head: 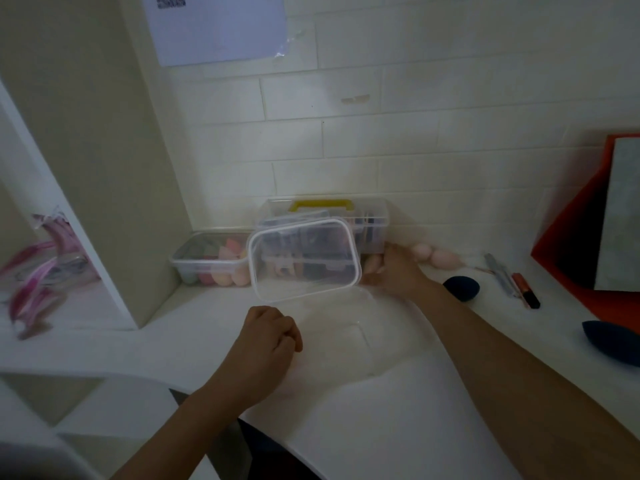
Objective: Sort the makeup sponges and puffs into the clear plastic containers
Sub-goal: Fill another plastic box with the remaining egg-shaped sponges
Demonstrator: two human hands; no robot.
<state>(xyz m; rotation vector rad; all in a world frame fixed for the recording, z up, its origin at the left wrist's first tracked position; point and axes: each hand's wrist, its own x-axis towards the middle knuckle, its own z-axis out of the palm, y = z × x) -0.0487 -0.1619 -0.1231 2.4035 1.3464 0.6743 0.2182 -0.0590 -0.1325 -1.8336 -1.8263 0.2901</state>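
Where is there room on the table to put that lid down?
Bare tabletop lies between the sponge box and the left hand, and near the front edge between the arms. The right side is crowded: blue sponges, pink sponges, tubes.

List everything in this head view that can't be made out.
Yellow-handled box contents: head view, blurred behind the clear lid that the right hand holds up.
Left hand: fingers curled under, so it is unclear whether it grips the clear container beside it.
Pink sponges: blurred and partly behind the right hand, so the count is unclear.
Dark blue sponge: cut off by the right frame edge.
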